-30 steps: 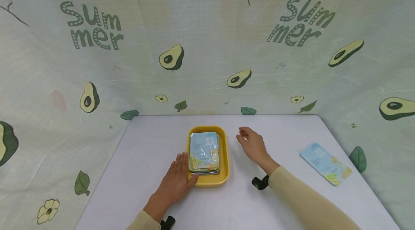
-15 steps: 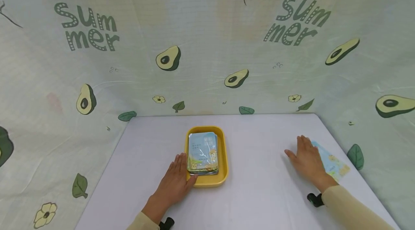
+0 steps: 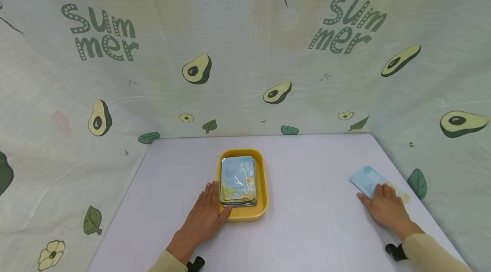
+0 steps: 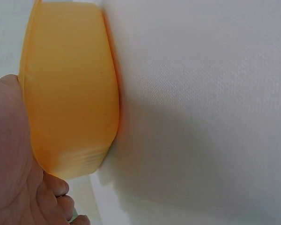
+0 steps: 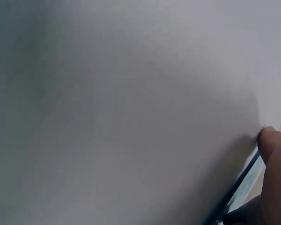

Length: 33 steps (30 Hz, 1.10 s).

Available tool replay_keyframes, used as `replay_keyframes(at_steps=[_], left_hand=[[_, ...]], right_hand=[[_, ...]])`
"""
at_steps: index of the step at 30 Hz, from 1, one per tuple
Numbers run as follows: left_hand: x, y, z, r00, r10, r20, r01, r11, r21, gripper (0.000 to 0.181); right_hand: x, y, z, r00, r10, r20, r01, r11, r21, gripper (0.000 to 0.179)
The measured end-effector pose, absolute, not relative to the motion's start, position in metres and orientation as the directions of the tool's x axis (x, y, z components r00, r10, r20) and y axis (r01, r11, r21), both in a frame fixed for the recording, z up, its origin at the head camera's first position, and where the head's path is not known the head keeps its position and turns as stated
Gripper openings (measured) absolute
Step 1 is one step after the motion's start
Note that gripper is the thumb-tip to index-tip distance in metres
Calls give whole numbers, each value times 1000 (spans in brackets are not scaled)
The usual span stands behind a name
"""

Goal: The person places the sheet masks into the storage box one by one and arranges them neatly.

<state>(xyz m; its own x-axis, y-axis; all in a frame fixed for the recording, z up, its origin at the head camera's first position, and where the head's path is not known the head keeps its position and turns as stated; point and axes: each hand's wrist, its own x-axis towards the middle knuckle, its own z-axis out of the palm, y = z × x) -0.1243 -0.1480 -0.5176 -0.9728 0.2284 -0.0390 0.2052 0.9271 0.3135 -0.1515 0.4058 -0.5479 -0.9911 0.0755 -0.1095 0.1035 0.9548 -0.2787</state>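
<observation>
My left hand (image 3: 205, 213) lies with straight fingers along the left side of a yellow plastic tray (image 3: 262, 195), its thumb at the near left corner. Inside the tray is a stack of glossy light-blue sachets (image 3: 238, 178), printed with yellow and green at one end. Over on the right, another light-blue sachet (image 3: 366, 179) lies flat and slanted. My right hand (image 3: 389, 210) rests its fingers on that sachet's upper face, the thumb spread out at the near left edge. In the right wrist view, the thumb (image 5: 276, 154) comes down right at the sachet's thin edge.
Both hands work on a white table (image 3: 307, 221). Behind it and along the sides hangs a pale cloth (image 3: 238, 29) with avocado, leaf and "summer" prints. A small black device (image 3: 396, 252) sits at the right wrist, and a similar one (image 3: 196, 263) at the left.
My right hand has moved from beside the tray, rightward and then nearer, down onto the lone sachet. The left hand keeps its place at the tray. The head view has shifted slightly.
</observation>
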Motion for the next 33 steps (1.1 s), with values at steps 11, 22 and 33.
replay_keyframes(at_steps=[11, 22, 33], left_hand=[[-124, -146, -519, -971, 231, -58, 200, 924, 326, 89], [-124, -149, -521, -970, 234, -68, 202, 927, 315, 88], [-126, -152, -519, -968, 240, -72, 205, 923, 327, 89]], right_hand=[[-161, 310, -518, -974, -31, -224, 52, 933, -356, 88], [-170, 271, -517, -974, -164, -156, -103, 934, -343, 61], [-163, 235, -535, -969, -231, 91, -242, 958, -154, 55]])
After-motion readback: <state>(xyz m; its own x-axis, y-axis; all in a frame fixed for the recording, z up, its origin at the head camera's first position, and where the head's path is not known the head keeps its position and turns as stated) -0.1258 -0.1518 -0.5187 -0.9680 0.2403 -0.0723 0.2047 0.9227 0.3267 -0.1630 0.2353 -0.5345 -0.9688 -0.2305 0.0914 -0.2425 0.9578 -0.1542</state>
